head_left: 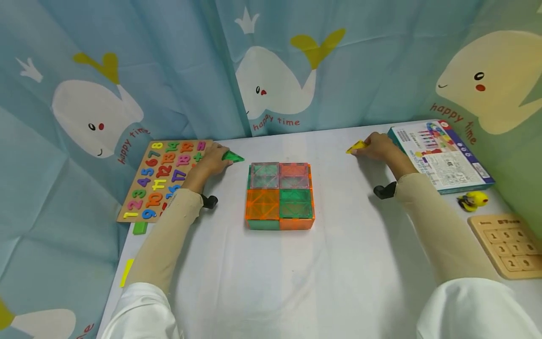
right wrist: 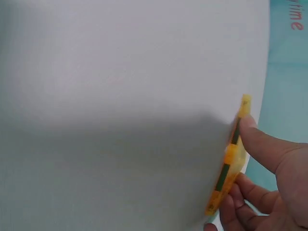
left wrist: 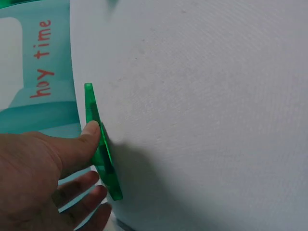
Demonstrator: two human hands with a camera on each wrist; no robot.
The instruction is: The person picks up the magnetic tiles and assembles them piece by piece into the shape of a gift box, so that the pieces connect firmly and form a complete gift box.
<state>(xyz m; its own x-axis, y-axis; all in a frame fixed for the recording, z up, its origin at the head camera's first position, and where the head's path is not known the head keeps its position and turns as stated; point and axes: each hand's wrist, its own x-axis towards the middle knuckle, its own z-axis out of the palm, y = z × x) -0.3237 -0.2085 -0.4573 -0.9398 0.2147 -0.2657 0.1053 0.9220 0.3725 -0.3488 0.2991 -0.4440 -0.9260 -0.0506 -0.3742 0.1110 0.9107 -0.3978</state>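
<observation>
1. The left hand point(head_left: 213, 162) pinches a green triangular tile point(head_left: 232, 157) between thumb and fingers, held on edge at the white table point(head_left: 338, 263), just beside the number puzzle board point(head_left: 163, 179).
2. The right hand point(head_left: 378, 147) pinches a yellow triangular tile point(head_left: 357, 147) the same way (thumb on one face, fingers on the other), near the printed box point(head_left: 440, 155).
3. Between the hands, apart from both, sits a flat block of orange and green square tiles point(head_left: 280, 195).
</observation>
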